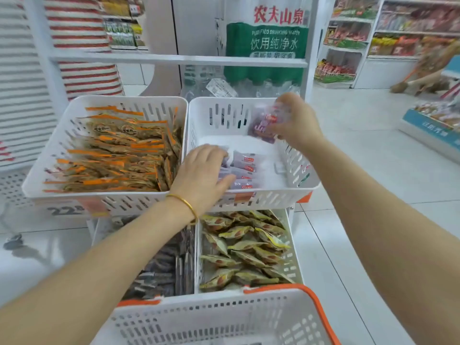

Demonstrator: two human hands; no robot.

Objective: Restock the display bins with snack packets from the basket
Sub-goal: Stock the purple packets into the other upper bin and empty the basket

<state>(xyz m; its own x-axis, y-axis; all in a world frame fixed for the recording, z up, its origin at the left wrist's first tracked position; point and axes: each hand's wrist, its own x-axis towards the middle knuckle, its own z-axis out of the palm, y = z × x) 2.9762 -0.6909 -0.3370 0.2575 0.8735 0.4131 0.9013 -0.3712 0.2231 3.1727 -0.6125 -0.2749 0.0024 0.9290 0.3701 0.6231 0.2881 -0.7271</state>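
Note:
The upper right white display bin holds a short row of purple-and-white snack packets near its front. My left hand rests on the left end of that row, fingers curled over the packets. My right hand hovers above the bin's back right corner, gripping a blurred purple snack packet. The white basket with an orange rim sits at the bottom of the view; its contents are hidden.
The upper left bin is full of orange-and-brown packets. Below, a lower bin holds yellow packets and another holds dark packets. A bottled water pack stands behind. Tiled floor lies to the right, with store shelves beyond.

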